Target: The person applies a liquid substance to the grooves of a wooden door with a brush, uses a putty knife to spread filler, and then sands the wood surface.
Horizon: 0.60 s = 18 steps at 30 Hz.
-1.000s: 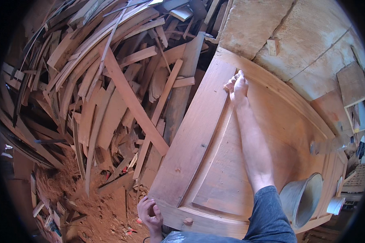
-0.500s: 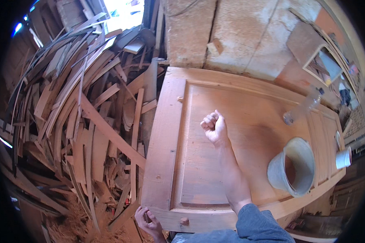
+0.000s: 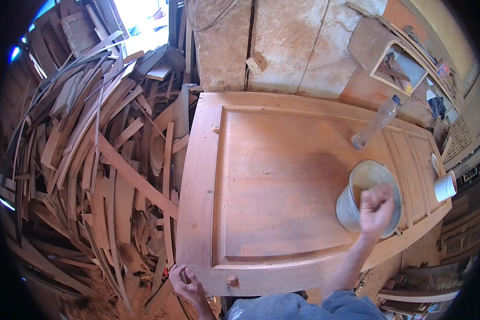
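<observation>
A wooden panel door (image 3: 282, 242) lies flat, its near edge in front of me. My right hand (image 3: 377, 207) is closed in a fist above the grey bucket (image 3: 348, 205), covering part of its mouth. Whatever the fist holds, if anything, is hidden. Inside the bucket is something brownish, only partly visible. At the near left corner of the door is my left hand (image 3: 188, 285), its fingers loosely bent and apart, with nothing seen in them. A clear plastic bottle (image 3: 377, 122) lies on the door beyond the bucket. Dark, damp-looking patches mark the middle of the panel.
Heaped wood offcuts (image 3: 112, 160) fill the left side, reaching close to the door. A white cup (image 3: 445, 186) stands at the door's right end. A small wooden peg (image 3: 232, 280) sits on the near rail. Behind the door rises a stained wall (image 3: 288, 48).
My right fist has moved from above the panel's left part rightward to over the bucket. The view has shifted a little to the right. My left hand stays at the door's corner.
</observation>
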Tool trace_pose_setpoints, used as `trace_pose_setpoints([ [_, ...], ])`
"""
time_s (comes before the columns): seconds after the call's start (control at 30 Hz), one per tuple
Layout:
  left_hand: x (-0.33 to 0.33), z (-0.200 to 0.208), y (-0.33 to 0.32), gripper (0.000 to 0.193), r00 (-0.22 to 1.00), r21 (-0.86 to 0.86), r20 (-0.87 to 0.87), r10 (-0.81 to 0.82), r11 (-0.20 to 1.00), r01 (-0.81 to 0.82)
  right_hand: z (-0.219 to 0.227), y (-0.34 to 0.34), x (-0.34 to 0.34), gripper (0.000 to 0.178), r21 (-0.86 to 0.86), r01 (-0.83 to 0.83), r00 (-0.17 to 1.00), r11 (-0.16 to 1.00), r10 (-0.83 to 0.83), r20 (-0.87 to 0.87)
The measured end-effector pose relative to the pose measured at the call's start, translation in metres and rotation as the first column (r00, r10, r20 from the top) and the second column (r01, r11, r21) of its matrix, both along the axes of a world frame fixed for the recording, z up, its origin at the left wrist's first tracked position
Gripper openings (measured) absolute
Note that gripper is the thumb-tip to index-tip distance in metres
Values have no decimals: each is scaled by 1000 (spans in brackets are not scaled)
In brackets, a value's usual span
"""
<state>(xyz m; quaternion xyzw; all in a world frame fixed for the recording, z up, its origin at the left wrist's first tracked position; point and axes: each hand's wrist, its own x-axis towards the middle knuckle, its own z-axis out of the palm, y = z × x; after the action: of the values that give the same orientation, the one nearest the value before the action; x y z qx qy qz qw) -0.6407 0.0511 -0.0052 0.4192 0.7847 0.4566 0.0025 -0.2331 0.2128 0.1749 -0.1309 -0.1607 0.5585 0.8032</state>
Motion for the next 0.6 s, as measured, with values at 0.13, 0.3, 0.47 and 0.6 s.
trace_pose_setpoints([
  [0.13, 1, 1, -1, 12, 1000, 31, 17, 2, 1000, -3, -6, -16, 60, 38, -102, 537, 809, 837, -477, 343],
  [0.3, 4, -3, 3, 12, 998, 55, 55, 21, 998, -24, -18, -27, 89, 36, -39, 861, 231, 507, -321, 918],
  [0.47, 3, -5, 1, 12, 999, 62, 32, 29, 998, -31, -28, -26, 100, 35, 149, 738, -459, 658, 328, 825],
  [0.6, -4, -14, -4, 12, 998, 116, 37, 54, 992, -58, -20, -22, 70, 23, 56, 625, -580, 778, 416, 700],
])
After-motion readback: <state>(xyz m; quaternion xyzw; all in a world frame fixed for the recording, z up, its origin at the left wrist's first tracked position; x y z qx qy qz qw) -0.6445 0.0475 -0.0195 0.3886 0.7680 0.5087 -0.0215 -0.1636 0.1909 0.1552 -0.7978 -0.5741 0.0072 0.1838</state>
